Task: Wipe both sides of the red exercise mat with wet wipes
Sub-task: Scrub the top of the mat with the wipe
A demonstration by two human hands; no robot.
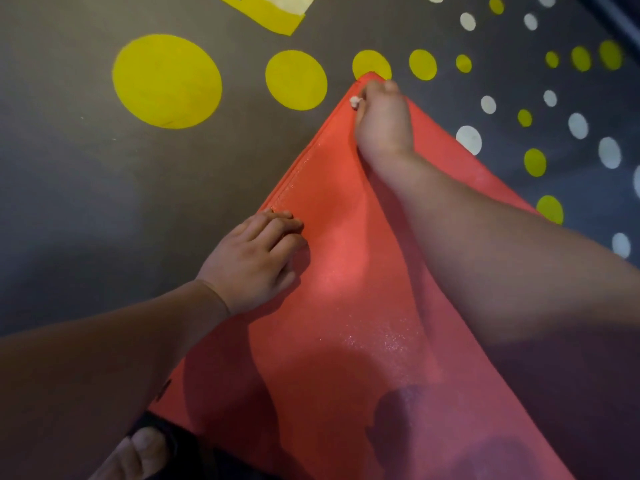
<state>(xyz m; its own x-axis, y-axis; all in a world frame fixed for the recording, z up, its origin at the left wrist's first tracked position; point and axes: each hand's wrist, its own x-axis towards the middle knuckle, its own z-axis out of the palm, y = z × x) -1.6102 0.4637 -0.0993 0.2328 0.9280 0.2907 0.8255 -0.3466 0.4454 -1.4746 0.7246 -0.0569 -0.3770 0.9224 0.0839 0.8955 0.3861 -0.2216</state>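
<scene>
The red exercise mat point(346, 271) lies on the grey floor, running from the bottom of the view up to a far corner near the top centre. It looks doubled over along its left edge, and wet streaks glisten on its surface. My right hand point(382, 119) is at that far corner, fingers curled round a small crumpled white wet wipe point(355, 101) that peeks out on its left side. My left hand point(258, 256) rests on the mat's left edge, fingers bent over the fold, halfway down the mat.
The grey floor point(86, 202) carries big yellow dots point(167, 81) and smaller white and yellow dots point(469, 140) to the right. A yellow patch point(266, 10) lies at the top. My foot in a dark sandal point(145, 452) is at the bottom left beside the mat.
</scene>
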